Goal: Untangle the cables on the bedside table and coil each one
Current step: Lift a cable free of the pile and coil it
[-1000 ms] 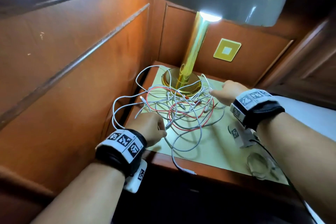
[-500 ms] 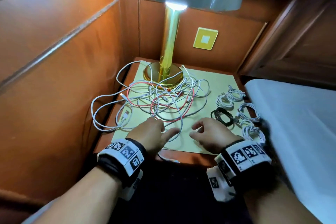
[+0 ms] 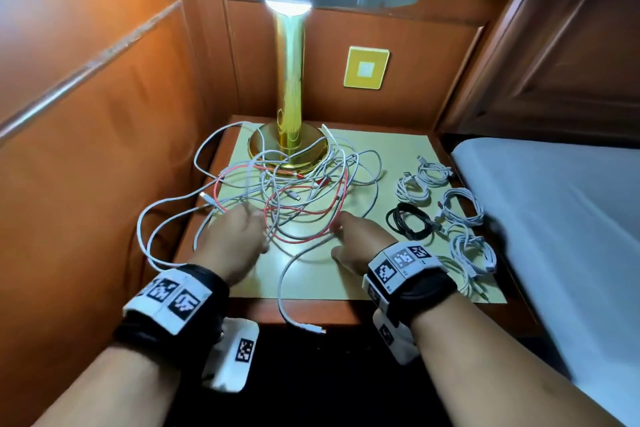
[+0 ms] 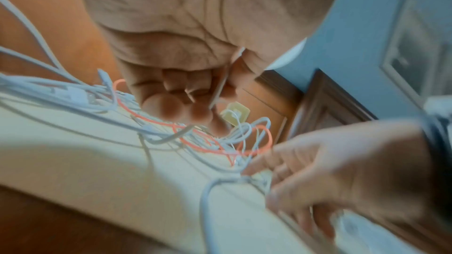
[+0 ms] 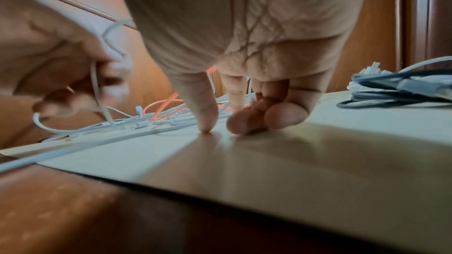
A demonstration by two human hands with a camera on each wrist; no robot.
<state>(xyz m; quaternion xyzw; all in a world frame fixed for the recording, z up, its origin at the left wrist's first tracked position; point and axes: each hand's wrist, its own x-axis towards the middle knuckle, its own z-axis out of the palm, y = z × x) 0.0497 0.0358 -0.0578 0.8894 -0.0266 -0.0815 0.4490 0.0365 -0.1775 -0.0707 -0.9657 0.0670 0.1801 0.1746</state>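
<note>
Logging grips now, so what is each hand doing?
Left hand: fingers curled round a white cable from the tangle.
Right hand: holds nothing; thumb and curled fingertips rest on the table.

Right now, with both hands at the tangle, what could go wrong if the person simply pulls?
1. The tangle loops around the lamp base; a hard pull by the left hand, which pinches a white cable, might tug the lamp.
2. One white cable end hangs over the table's front edge and could slide off.
3. The right hand works beside the coiled black cable and may disturb finished coils.
</note>
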